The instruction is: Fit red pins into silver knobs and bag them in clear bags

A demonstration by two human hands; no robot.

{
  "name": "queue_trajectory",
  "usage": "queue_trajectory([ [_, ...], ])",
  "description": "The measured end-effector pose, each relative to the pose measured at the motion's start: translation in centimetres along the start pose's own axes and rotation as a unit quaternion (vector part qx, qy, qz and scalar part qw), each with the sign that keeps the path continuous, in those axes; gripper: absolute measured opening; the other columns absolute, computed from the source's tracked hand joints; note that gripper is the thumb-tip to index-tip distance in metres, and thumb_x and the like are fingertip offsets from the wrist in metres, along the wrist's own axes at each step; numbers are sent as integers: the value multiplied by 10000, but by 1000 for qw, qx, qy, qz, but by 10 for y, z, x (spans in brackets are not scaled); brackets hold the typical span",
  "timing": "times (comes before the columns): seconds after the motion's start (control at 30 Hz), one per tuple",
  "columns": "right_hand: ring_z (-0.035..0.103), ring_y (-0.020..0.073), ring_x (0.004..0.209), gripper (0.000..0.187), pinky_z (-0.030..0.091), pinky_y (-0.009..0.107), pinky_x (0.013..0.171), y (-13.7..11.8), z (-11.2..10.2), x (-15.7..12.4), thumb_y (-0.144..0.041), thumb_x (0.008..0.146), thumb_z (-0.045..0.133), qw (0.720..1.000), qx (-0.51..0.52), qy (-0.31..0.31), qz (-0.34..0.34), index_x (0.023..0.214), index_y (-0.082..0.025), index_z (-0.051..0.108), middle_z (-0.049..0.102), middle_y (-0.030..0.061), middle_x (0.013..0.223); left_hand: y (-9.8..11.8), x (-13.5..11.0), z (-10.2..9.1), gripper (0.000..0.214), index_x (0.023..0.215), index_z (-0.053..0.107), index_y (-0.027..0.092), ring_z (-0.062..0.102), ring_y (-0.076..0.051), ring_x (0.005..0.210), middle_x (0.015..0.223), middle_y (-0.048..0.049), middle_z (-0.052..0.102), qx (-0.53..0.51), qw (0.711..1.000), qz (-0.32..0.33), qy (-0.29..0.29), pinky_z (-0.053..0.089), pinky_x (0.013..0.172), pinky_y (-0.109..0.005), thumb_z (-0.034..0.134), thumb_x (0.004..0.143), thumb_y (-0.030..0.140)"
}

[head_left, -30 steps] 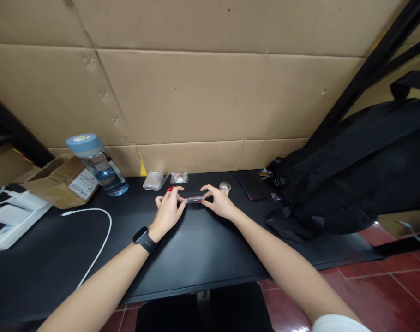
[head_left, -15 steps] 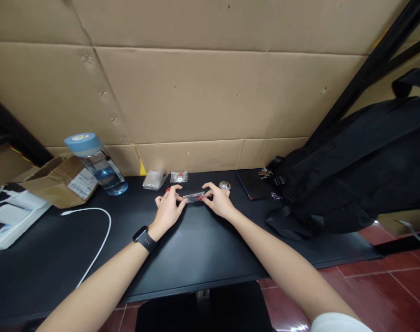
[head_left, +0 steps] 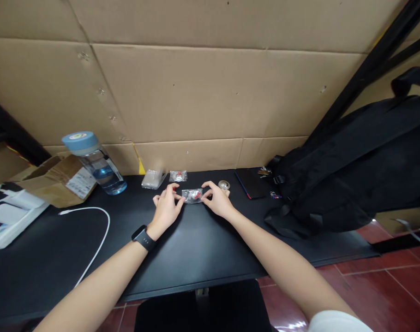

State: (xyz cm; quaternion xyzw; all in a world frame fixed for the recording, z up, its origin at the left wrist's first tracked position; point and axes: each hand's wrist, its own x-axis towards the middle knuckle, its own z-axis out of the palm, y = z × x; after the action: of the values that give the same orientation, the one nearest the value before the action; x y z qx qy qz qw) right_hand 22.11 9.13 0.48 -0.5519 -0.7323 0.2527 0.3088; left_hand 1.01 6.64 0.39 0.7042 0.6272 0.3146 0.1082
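Note:
Between my two hands is a small clear plastic bag [head_left: 192, 196] with something red and whitish inside; its contents are too small to name. My left hand [head_left: 166, 204], with a black watch on the wrist, pinches the bag's left end. The right end is pinched by my right hand [head_left: 217, 199]. Something red shows by my left index finger, mostly hidden. Just behind the hands lie a similar small bag [head_left: 178, 176] with a red spot in it and a stack of clear plastic sleeves [head_left: 153, 179]. A roll of tape [head_left: 224, 185] sits beside my right hand.
On the black table [head_left: 196, 249] to the left stand a water bottle [head_left: 106, 173], an open cardboard box [head_left: 64, 182], a white cable [head_left: 108, 226] and a power strip [head_left: 19, 221]. Rightward are a dark notebook [head_left: 250, 183], keys [head_left: 264, 171] and a black backpack [head_left: 351, 161]. Cardboard [head_left: 182, 92] walls the back.
The bag in my hands has tilted from nearly edge-on to flatter, showing more of its face and contents. Both hands keep their hold in nearly the same place.

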Motion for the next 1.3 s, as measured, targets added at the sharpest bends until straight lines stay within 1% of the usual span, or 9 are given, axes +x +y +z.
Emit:
queue_trajectory([
  [0.23,683,212,965,374,246,370,882,-1,1,-2,-173,793,684,1000,11,7,14,1114,-287,531,790,-47,838,0,0,1,426,1266,420,233,618,-267,1177,897,-34,791,-3,1000,-13,-4,266,959,-436,613,893,305],
  [0.43,697,199,899,352,254,371,873,-1,0,-2,-175,775,689,1000,16,-2,26,1080,-284,552,792,-48,834,2,-1,0,445,1271,408,240,617,-274,1191,883,-35,790,-14,1000,-18,-9,271,966,-443,605,878,316],
  [0.8,716,210,896,341,262,370,874,-2,-2,-2,-157,746,657,999,28,-13,37,1047,-284,557,789,-64,813,6,-1,-3,418,1216,420,254,646,-265,1178,811,4,777,-29,999,-24,-14,275,986,-431,604,844,305],
  [0.97,719,208,878,320,254,363,862,-1,-2,-2,-153,750,641,999,21,-25,41,1035,-274,561,789,-60,798,3,0,-1,388,1182,461,253,677,-240,1098,787,23,774,-8,999,-24,-24,283,932,-395,616,829,285],
  [1.1,712,196,863,318,245,338,825,-1,-2,-2,-145,754,645,999,5,-28,42,1034,-272,568,785,-65,783,1,1,0,362,1186,494,251,685,-237,1028,789,18,776,12,999,-28,-35,280,895,-386,607,844,288],
  [1.2,705,192,864,279,229,320,794,-2,-3,-3,-144,758,652,999,-13,-33,37,998,-266,579,782,-68,773,1,0,-1,327,1171,514,257,670,-244,1049,805,7,780,24,999,-13,-35,277,893,-395,599,859,303],
  [1.3,695,195,872,219,216,317,783,-3,-5,-3,-172,765,684,999,-32,-32,19,947,-255,595,778,-60,767,1,-2,-4,256,1116,545,273,647,-256,1078,787,2,778,43,998,25,-29,273,891,-412,599,876,342],
])
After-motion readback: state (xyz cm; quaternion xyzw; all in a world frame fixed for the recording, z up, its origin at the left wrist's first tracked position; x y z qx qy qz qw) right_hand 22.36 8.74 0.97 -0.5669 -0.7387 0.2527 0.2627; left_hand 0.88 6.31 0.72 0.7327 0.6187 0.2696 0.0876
